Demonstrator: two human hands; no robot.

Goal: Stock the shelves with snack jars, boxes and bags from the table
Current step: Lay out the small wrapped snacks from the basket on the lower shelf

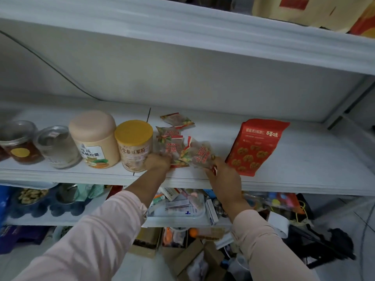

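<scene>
The left hand (157,162) reaches onto the white shelf (294,159) with its fingers curled around the lower edge of a clear snack packet (171,149) printed with red characters. That packet lies flat near the shelf's front, its long axis running front to back. The right hand (222,175) grips the near corner of a second clear packet (199,154), pinching it between thumb and fingers; this packet is lifted slightly and tilted, its long axis angled up toward the left, and it overlaps the first. Both sleeves (261,240) are pale pink.

Behind the held packets lie two more of the same kind: one (168,131) just behind the left-hand packet, another (177,119) farther back, turned so its long axis runs left to right.

Right of the hands, a red pouch (256,147) with white characters and cookie-like pictures leans back, top edge away from the camera, apart from the packets.

Left of the left hand, touching the wrist area, stands a can with a yellow lid (134,146). Beside it stands a taller beige canister (94,138) with a domed lid; contents of both are hidden. Next comes a clear lidded jar (57,147) whose contents I cannot make out, then a clear jar (19,141) holding something dark brown with a yellow label.

The lower shelf (178,221) holds small boxes and mixed packets.
</scene>
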